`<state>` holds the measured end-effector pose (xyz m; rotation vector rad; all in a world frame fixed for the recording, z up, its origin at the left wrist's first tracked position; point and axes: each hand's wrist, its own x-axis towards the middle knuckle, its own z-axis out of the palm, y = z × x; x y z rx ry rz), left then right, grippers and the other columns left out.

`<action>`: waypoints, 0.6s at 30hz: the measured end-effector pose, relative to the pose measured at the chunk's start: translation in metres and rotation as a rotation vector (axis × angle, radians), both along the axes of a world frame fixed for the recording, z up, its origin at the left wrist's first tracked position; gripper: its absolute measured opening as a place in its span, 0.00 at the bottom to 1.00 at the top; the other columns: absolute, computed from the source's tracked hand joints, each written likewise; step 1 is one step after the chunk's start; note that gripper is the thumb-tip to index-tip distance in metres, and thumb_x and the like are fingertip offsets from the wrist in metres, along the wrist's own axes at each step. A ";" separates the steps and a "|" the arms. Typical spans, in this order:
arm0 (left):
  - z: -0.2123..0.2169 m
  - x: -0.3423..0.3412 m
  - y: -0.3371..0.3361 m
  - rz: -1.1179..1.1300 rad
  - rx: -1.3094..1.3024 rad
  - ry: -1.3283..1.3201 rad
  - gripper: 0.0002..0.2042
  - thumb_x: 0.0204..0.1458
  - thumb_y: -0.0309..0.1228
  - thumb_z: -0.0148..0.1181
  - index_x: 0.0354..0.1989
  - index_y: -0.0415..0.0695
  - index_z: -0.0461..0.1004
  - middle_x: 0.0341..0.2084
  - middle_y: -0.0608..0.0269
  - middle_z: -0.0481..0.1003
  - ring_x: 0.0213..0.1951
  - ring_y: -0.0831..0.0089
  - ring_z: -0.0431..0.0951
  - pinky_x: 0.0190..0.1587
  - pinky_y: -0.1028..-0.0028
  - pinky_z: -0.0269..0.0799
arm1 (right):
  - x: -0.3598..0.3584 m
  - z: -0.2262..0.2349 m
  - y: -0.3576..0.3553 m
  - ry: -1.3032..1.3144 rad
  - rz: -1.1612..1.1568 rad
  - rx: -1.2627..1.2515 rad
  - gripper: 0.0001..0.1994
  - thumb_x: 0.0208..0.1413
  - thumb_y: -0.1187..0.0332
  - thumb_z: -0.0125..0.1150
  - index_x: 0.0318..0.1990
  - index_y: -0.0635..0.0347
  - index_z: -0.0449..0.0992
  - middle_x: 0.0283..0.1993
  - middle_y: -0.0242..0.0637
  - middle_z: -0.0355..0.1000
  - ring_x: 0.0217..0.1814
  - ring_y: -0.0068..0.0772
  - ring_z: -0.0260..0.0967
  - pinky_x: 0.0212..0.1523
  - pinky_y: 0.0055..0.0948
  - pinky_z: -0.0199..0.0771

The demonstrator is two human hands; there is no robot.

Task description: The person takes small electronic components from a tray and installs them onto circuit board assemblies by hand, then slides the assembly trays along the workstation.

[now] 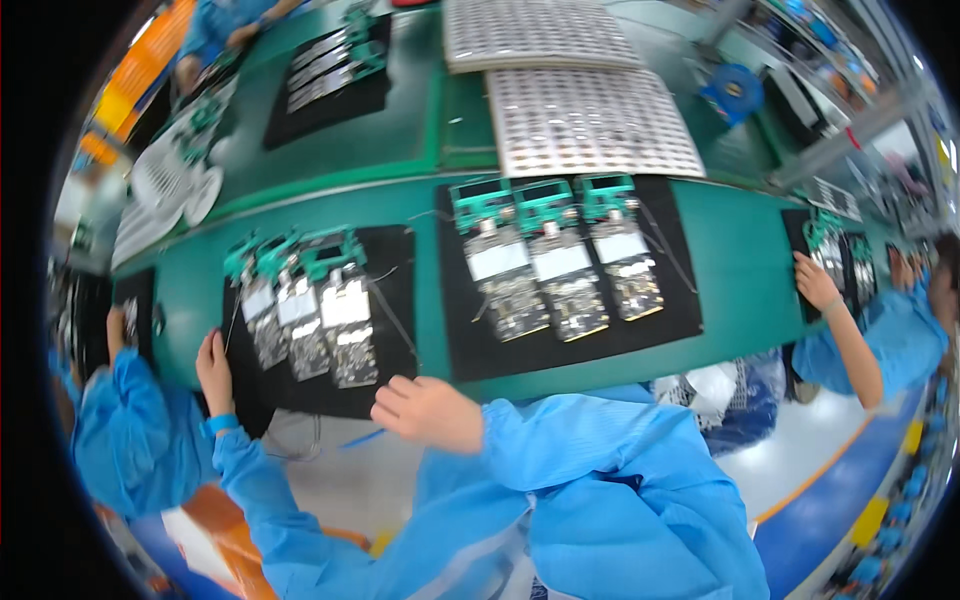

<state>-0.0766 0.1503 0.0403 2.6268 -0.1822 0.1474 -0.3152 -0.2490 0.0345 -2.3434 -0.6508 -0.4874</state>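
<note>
My blue smock (640, 480): its sleeves reach up from below toward the bench edge.
My wristband (222, 424): blue, around the left wrist.
My right hand (428, 412): fingers bent, at the near right corner of the black mat in front of me; I cannot tell whether they pinch its edge or only rest there.
My left hand (213, 372): fingers pointing away from me, beside that mat's left edge; whether they grip it I cannot tell either.
Black mat (393, 275): between my hands, at the near edge of the green bench (740, 260).
Three board assemblies (348, 335): side by side on that mat, green frames at their far ends, white rectangles midway, bare circuitry toward me; thin wires trail beside them.
Second mat (640, 345): black, to the right, bearing three similar boards (552, 260), also with green ends away from me.
Bagged bundle (735, 400): blue and white, below the bench edge on my right.
Neighbours: one co-worker's hand (116, 325) at a dark mat on the left, another's hand (818, 280) beside boards on the right.
White trays (600, 120): overlapping beyond the second mat, covered with rows of dark spots.
Blue reel (737, 92): right of the trays.
Far mat (375, 95): black, with more boards, farther left.
</note>
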 end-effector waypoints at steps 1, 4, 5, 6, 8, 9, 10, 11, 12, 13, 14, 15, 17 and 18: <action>-0.005 0.007 -0.022 0.018 -0.108 0.093 0.20 0.65 0.36 0.55 0.57 0.33 0.73 0.48 0.52 0.79 0.43 0.68 0.78 0.48 0.70 0.71 | -0.001 -0.001 -0.007 0.000 -0.034 -0.020 0.08 0.44 0.69 0.60 0.33 0.56 0.70 0.34 0.31 0.63 0.40 0.30 0.64 0.30 0.26 0.65; -0.005 0.012 -0.047 0.036 -0.146 0.203 0.20 0.65 0.35 0.55 0.59 0.34 0.73 0.41 0.63 0.76 0.38 0.78 0.71 0.43 0.76 0.67 | -0.008 -0.005 -0.024 0.010 -0.100 -0.053 0.07 0.45 0.68 0.60 0.32 0.56 0.70 0.34 0.31 0.63 0.41 0.30 0.65 0.33 0.27 0.67; -0.008 0.009 -0.056 0.054 -0.158 0.237 0.20 0.65 0.35 0.55 0.59 0.34 0.73 0.39 0.66 0.75 0.37 0.80 0.68 0.41 0.77 0.65 | -0.012 -0.005 -0.032 0.051 -0.104 -0.031 0.07 0.45 0.68 0.60 0.32 0.56 0.69 0.34 0.31 0.63 0.41 0.30 0.65 0.33 0.27 0.68; -0.005 0.002 -0.059 0.019 -0.211 0.145 0.20 0.65 0.34 0.56 0.60 0.34 0.72 0.37 0.67 0.73 0.36 0.80 0.66 0.39 0.77 0.64 | -0.015 0.001 -0.038 0.088 -0.097 0.004 0.07 0.45 0.68 0.60 0.32 0.55 0.69 0.35 0.31 0.64 0.42 0.31 0.65 0.34 0.28 0.68; -0.010 0.000 -0.059 0.025 -0.333 0.131 0.19 0.64 0.33 0.57 0.60 0.35 0.72 0.35 0.70 0.71 0.34 0.81 0.64 0.37 0.78 0.61 | -0.014 0.003 -0.048 0.130 -0.107 0.037 0.08 0.46 0.68 0.60 0.33 0.55 0.69 0.36 0.31 0.64 0.42 0.32 0.65 0.35 0.29 0.69; -0.002 0.000 -0.063 0.018 -0.313 0.177 0.20 0.64 0.31 0.57 0.62 0.36 0.71 0.32 0.71 0.67 0.33 0.82 0.61 0.36 0.78 0.59 | -0.016 0.009 -0.050 0.178 -0.103 0.060 0.09 0.45 0.67 0.61 0.34 0.55 0.69 0.37 0.32 0.65 0.42 0.32 0.65 0.35 0.29 0.70; 0.008 -0.002 -0.081 -0.008 -0.322 0.185 0.20 0.64 0.30 0.57 0.62 0.36 0.71 0.32 0.72 0.65 0.32 0.82 0.59 0.35 0.77 0.58 | -0.018 0.014 -0.052 0.226 -0.097 0.080 0.10 0.45 0.67 0.62 0.34 0.55 0.69 0.37 0.32 0.65 0.43 0.32 0.65 0.36 0.30 0.70; 0.022 -0.010 -0.094 -0.020 -0.332 0.187 0.20 0.64 0.30 0.57 0.63 0.37 0.70 0.31 0.73 0.62 0.32 0.83 0.57 0.34 0.76 0.56 | -0.020 0.022 -0.054 0.233 -0.102 0.074 0.10 0.45 0.67 0.62 0.34 0.55 0.69 0.37 0.32 0.65 0.43 0.32 0.65 0.36 0.30 0.70; 0.038 -0.010 -0.091 -0.066 -0.328 0.229 0.21 0.64 0.28 0.56 0.64 0.35 0.68 0.38 0.70 0.71 0.38 0.83 0.66 0.41 0.78 0.63 | -0.022 0.038 -0.051 0.261 -0.104 0.055 0.10 0.48 0.66 0.63 0.35 0.55 0.69 0.38 0.32 0.65 0.44 0.33 0.66 0.37 0.30 0.70; 0.050 -0.012 -0.082 -0.070 -0.438 0.235 0.21 0.64 0.27 0.55 0.64 0.34 0.67 0.45 0.65 0.73 0.44 0.80 0.69 0.47 0.77 0.65 | -0.021 0.056 -0.041 0.281 -0.100 0.033 0.10 0.50 0.65 0.64 0.36 0.55 0.70 0.39 0.33 0.66 0.45 0.33 0.66 0.39 0.30 0.71; 0.058 -0.013 -0.070 -0.077 -0.557 0.234 0.21 0.64 0.25 0.55 0.65 0.32 0.66 0.53 0.60 0.74 0.51 0.78 0.72 0.54 0.77 0.66 | -0.022 0.071 -0.028 0.230 -0.143 0.017 0.10 0.51 0.64 0.65 0.37 0.55 0.72 0.38 0.33 0.68 0.43 0.34 0.69 0.37 0.31 0.72; 0.009 -0.013 -0.076 -0.096 -0.638 0.288 0.22 0.63 0.23 0.54 0.65 0.30 0.64 0.62 0.48 0.69 0.60 0.71 0.70 0.63 0.74 0.61 | -0.026 0.030 -0.039 0.143 -0.226 -0.023 0.10 0.49 0.66 0.67 0.36 0.55 0.74 0.36 0.34 0.70 0.40 0.35 0.70 0.36 0.32 0.73; -0.057 -0.009 -0.081 -0.182 -0.779 0.314 0.23 0.63 0.23 0.55 0.65 0.30 0.63 0.61 0.47 0.69 0.61 0.70 0.70 0.63 0.74 0.62 | -0.036 -0.032 -0.033 0.068 -0.473 -0.063 0.08 0.46 0.70 0.70 0.33 0.57 0.76 0.33 0.36 0.72 0.35 0.37 0.72 0.32 0.34 0.74; -0.055 -0.013 -0.080 -0.184 -0.815 0.318 0.23 0.63 0.22 0.54 0.65 0.28 0.62 0.62 0.45 0.68 0.62 0.69 0.69 0.63 0.74 0.62 | -0.045 -0.024 -0.027 0.077 -0.615 -0.083 0.08 0.44 0.72 0.71 0.32 0.57 0.77 0.31 0.37 0.73 0.33 0.38 0.73 0.30 0.36 0.74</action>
